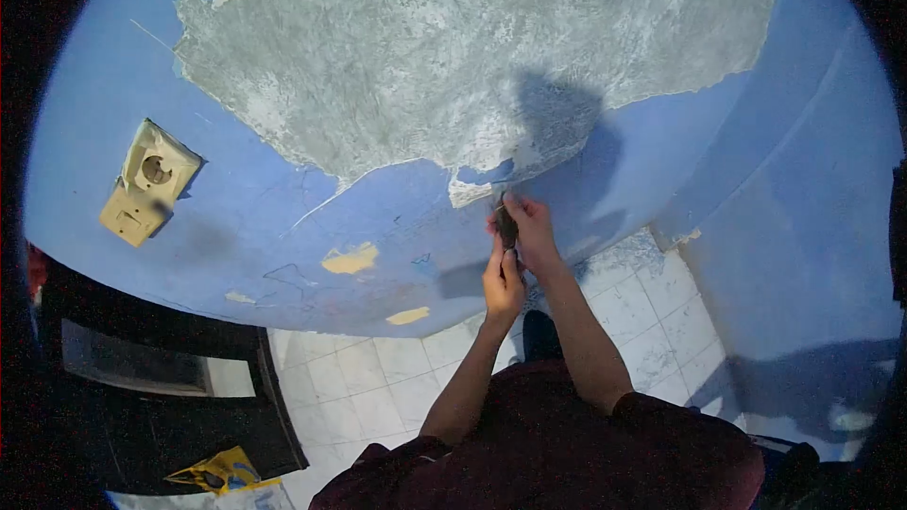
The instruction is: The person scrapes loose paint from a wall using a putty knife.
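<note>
Both of my hands are closed around a dark-handled scraper (508, 229), held upright against the blue painted wall (378, 212). My right hand (532, 234) grips its upper part, thumb pointing up. Lower down, my left hand (504, 285) wraps the end of the handle. The scraper's tip is mostly hidden by my fingers, close under a ragged paint edge. Just above it are a small whitish bare patch (470, 192) and a strip of blue paint (487, 173). A large bare grey plaster area (416, 57) spreads over the wall above.
A yellowed socket and switch plate (151, 184) hangs tilted on the wall at left. White floor tiles (364, 392) lie below, strewn with paint flakes near the corner. A dark piece of furniture (161, 359) with a yellow bag (222, 472) stands lower left. Another blue wall (803, 227) rises at right.
</note>
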A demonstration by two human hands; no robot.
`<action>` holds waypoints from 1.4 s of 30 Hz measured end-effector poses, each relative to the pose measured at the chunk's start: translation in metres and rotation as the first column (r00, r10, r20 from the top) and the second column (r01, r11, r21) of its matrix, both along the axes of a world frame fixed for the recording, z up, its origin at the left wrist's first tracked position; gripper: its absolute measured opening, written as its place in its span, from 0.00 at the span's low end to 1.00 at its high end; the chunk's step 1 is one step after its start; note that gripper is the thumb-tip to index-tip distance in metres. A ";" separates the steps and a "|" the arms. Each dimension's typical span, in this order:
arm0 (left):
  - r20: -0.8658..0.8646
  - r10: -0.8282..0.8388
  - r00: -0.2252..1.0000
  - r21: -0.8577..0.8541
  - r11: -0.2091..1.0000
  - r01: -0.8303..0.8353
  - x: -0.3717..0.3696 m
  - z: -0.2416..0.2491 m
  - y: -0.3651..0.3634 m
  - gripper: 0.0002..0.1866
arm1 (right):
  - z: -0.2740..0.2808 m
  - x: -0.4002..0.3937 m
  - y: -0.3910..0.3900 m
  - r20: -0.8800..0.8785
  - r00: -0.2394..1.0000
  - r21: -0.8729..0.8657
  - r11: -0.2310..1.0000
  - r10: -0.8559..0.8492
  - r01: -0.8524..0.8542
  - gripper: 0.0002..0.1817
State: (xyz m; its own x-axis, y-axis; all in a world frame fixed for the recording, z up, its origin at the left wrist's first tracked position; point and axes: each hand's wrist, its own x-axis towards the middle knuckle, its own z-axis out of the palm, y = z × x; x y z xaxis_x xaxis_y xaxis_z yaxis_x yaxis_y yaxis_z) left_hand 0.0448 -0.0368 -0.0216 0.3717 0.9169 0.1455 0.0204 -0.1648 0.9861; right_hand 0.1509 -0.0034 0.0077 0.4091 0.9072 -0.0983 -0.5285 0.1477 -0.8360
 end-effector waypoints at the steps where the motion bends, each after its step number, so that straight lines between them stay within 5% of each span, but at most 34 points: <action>1: 0.083 0.009 0.997 -0.071 0.997 -0.003 -0.001 -0.005 -0.004 0.26 | -0.005 -0.003 -0.003 0.005 1.000 0.002 1.000 0.025 -0.025 0.16; 5: 0.082 0.058 0.995 -0.013 0.998 -0.058 -0.007 -0.019 -0.003 0.28 | -0.011 -0.015 -0.002 -0.012 0.998 0.012 0.998 0.057 -0.057 0.17; 8: 0.027 0.182 0.983 0.250 0.951 -0.183 -0.008 -0.031 0.009 0.28 | -0.001 -0.021 0.006 -0.023 1.000 -0.034 0.999 0.014 -0.014 0.19; 10: 0.003 0.081 0.997 -0.108 0.991 -0.080 -0.010 -0.008 0.000 0.27 | 0.000 -0.019 0.008 0.001 1.000 -0.084 0.996 0.019 -0.019 0.21; 11: 0.002 0.075 0.997 -0.108 0.991 -0.074 -0.008 -0.010 0.001 0.27 | 0.000 -0.018 0.009 0.000 1.000 -0.084 0.996 0.013 -0.013 0.21; 16: 0.066 0.275 0.959 0.163 0.946 -0.282 0.013 -0.042 0.007 0.27 | -0.002 -0.014 0.012 0.087 0.996 -0.048 0.998 -0.030 0.034 0.17; 23: -0.012 0.291 0.957 0.251 0.927 -0.279 0.019 -0.033 0.006 0.27 | -0.007 -0.010 0.016 0.114 0.993 -0.059 0.998 -0.026 0.032 0.19; 25: -0.005 0.379 0.925 0.395 0.851 -0.347 0.023 -0.032 0.010 0.27 | -0.003 -0.010 0.017 0.125 0.991 -0.032 0.998 -0.042 0.046 0.18; 28: -0.068 0.293 0.954 0.227 0.935 -0.272 0.019 -0.031 0.007 0.25 | 0.000 -0.008 0.018 0.130 0.992 -0.048 0.999 0.000 0.006 0.18; 34: -0.119 0.221 0.968 0.334 0.927 -0.170 -0.010 -0.018 0.022 0.23 | 0.001 -0.014 0.017 -0.001 0.999 -0.023 0.999 0.037 -0.037 0.17; 38: -0.132 0.186 0.974 0.230 0.961 -0.153 -0.019 -0.011 0.020 0.23 | -0.015 -0.007 0.019 -0.039 0.992 0.016 0.993 0.118 -0.117 0.17; 40: -0.173 0.185 0.967 0.239 0.961 -0.141 -0.023 -0.006 0.019 0.22 | -0.022 0.004 0.018 0.100 0.988 -0.035 0.993 0.113 -0.110 0.17; 42: -0.234 0.212 0.949 0.451 0.888 -0.088 -0.028 -0.015 0.025 0.22 | -0.028 0.015 0.013 0.124 0.990 -0.049 0.997 0.065 -0.060 0.16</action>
